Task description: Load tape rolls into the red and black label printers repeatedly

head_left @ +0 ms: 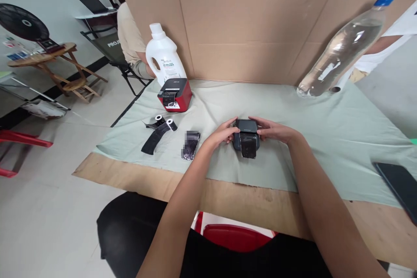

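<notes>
A small black printer (246, 138) sits on the pale green cloth (325, 139) in the middle of the table, with a dark strip of paper hanging out of its front. My left hand (222, 134) grips its left side, fingers curled round it. My right hand (273, 130) holds its right side, fingers pressed on the top edge. To the left lie two small rolls with a black strip (159, 132) unrolled from them, and a loose dark printed slip (190, 144).
A red and black printer (175, 94) stands at the back left before a white jug (163, 55). A clear water bottle (342, 47) leans against the cardboard wall (247, 26). A dark phone (399, 184) lies at the right edge. Other people sit behind the cardboard.
</notes>
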A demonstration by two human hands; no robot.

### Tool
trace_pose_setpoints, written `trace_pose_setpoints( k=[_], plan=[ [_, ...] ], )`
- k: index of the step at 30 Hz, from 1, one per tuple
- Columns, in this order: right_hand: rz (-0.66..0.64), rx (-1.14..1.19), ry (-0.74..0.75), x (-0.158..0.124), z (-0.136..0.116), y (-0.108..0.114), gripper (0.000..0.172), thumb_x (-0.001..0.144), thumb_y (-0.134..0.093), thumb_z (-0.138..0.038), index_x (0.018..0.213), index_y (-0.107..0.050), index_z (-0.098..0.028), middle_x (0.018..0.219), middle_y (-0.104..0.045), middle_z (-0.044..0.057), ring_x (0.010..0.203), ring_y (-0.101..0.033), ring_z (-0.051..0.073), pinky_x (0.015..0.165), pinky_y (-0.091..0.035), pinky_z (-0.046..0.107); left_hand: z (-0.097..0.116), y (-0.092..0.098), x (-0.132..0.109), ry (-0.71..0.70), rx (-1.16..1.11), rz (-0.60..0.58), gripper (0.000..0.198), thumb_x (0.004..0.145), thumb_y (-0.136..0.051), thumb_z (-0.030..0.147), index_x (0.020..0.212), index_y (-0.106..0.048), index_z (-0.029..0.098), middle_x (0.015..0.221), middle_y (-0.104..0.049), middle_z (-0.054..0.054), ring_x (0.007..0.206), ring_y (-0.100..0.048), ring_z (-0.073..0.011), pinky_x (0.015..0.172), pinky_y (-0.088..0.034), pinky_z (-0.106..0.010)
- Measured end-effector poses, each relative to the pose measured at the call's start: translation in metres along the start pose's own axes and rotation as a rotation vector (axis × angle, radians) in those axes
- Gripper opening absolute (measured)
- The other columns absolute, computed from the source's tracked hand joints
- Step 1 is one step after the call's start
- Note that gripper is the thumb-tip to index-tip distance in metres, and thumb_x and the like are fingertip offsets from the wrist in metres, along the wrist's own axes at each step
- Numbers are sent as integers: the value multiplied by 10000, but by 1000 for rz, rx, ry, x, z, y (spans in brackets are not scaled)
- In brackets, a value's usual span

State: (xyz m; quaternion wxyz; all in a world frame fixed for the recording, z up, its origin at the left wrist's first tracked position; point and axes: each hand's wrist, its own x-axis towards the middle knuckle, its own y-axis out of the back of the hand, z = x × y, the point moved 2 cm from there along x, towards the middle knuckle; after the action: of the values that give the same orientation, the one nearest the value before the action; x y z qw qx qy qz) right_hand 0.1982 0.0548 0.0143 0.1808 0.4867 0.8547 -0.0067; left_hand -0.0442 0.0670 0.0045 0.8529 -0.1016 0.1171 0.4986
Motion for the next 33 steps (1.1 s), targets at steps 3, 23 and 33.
trace_pose_setpoints(
  k=[3,23,33],
  plan=[
    [-25,-14,16,3,2,2,910,845,-728,-439,1628,-296,-270,1442,-554,96,988,-611,210,705,-541,265,-1,4,-2,-19,-16,-42,816,851,-682,196,1597,-353,223,732,-475,40,589,-478,-96,458,-360,-190],
    [-3,53,-64,0,-14,-2,672,774,-774,-317,1411,-563,-357,1288,-595,35,843,-621,173,596,-513,246,-10,-5,5,-50,85,75,713,975,-627,398,1603,-349,206,594,-422,61,470,-410,-94,427,-310,-202],
    [22,59,-5,3,0,0,769,811,-797,-407,1511,-492,-316,1386,-575,71,887,-616,175,603,-514,239,-12,-5,-5,-168,211,108,852,920,-663,549,1616,-320,198,1390,-622,-133,1231,-598,-287,1061,-481,-367]
  ],
)
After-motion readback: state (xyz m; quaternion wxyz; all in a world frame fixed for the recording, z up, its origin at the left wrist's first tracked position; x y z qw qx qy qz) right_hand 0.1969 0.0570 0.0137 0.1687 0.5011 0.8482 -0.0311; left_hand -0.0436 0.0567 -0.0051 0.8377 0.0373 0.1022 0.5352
